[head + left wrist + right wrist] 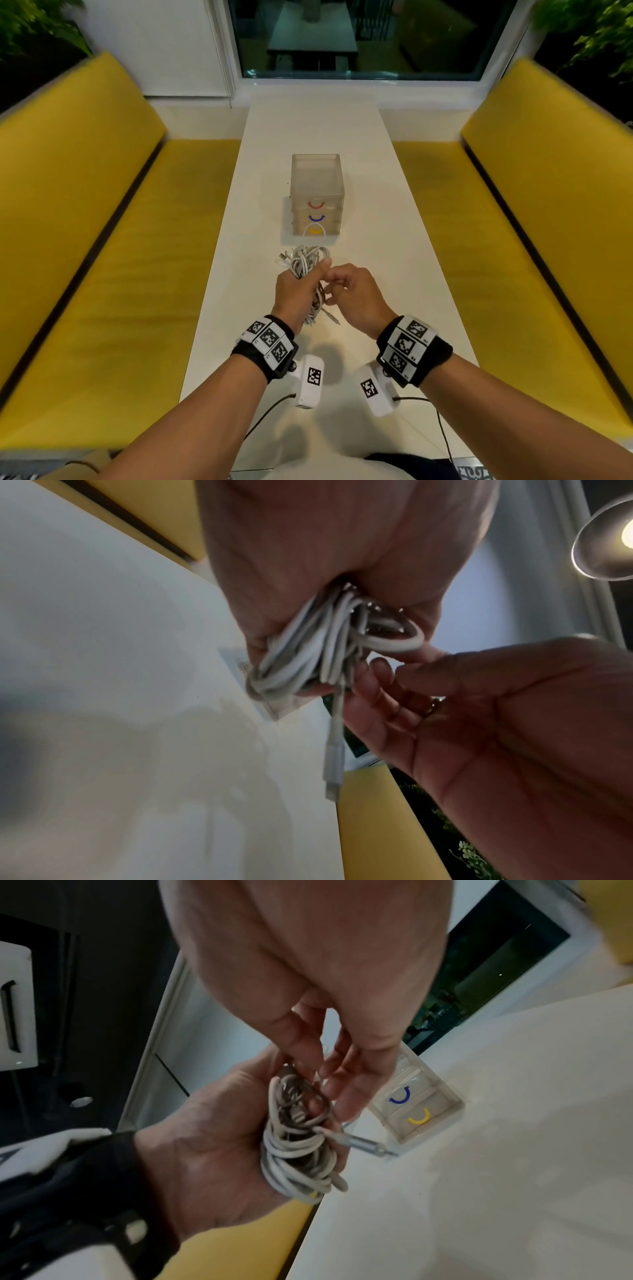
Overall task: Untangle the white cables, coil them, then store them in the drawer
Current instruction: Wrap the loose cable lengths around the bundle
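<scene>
White cables [306, 265], thin, rubbery and knotted into one tangled bundle, sit in the left hand [295, 295], lifted off the long white counter [376, 212]. The left fingers [310, 1150] are curled round the middle of the bundle, with loops sticking out beyond them on the far side and more strands hanging below the palm. A white plug end [334, 772] dangles free under the fist, and a silver metal connector [368, 1146] juts out just beside the fingertips. The right hand [356, 296] is up against the bundle, its fingers [342, 1080] loosely bent and reaching into the loops; whether they pinch a strand yet cannot be told for sure.

Past the fingers, further along the counter, stands a small clear plastic drawer unit [317, 195] with red, blue and yellow curved handles, all three drawers appearing closed. Yellow cushioned benches [102, 240] flank the counter on both sides.

Untangling has barely begun, by the look of it. Risks from here: pulling a loop rather than a free end would likely tighten the knot; the tight fist may pin strands that need to slide; the dangling plug could snag in a loop or knock the counter; and loosening the grip too far could drop the whole bundle.
</scene>
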`<state>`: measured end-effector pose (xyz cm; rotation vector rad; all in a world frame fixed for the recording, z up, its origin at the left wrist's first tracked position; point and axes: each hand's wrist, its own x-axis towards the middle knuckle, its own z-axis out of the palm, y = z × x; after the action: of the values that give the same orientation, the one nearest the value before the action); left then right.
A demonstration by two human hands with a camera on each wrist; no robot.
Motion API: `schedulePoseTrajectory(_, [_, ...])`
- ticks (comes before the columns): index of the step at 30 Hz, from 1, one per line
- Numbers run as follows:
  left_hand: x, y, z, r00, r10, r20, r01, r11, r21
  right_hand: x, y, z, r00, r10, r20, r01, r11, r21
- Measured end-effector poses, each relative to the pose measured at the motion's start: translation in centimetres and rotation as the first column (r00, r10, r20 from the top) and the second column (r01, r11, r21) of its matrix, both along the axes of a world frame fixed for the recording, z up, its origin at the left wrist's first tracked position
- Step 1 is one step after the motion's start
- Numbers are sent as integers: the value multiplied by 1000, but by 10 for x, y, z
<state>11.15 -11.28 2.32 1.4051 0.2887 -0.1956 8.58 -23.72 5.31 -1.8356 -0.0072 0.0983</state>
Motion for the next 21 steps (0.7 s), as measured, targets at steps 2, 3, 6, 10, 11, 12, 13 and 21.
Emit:
schedulePoseTrajectory(2, [4,-1,0,999,38,-21,-37,998,41,0,1,1,999,47,15,-47,999,-10])
schedulePoseTrajectory(3, [5,-1,-1,999,49,-23,-48,997,56,-1,2,1,996,83,30,-82,996,-24])
schedulePoseTrajectory(6, [6,-1,-1,998,50,27,-52,996,70,-4,2,1,988,152,38,-149,987,-66])
schedulePoseTrajectory(10, [7,5,1,990,99,104,-112,986,125,-8,-2,-2,996,86,-24,-84,995,56])
schedulePoseTrajectory(11, [8,7,1,987,125,102,-137,982,127,-8,-3,-5,998,34,-61,-26,993,119])
schedulePoseTrajectory(12, [9,8,2,985,138,102,-150,980,127,-8,-4,-8,996,-15,-93,30,987,160])
schedulePoseTrajectory(13, [9,8,3,986,131,104,-144,981,130,-8,-3,-11,993,-60,-105,77,984,161])
schedulePoseTrajectory(21, [4,6,8,992,51,114,-60,996,73,-7,6,-8,994,-32,-103,41,996,84])
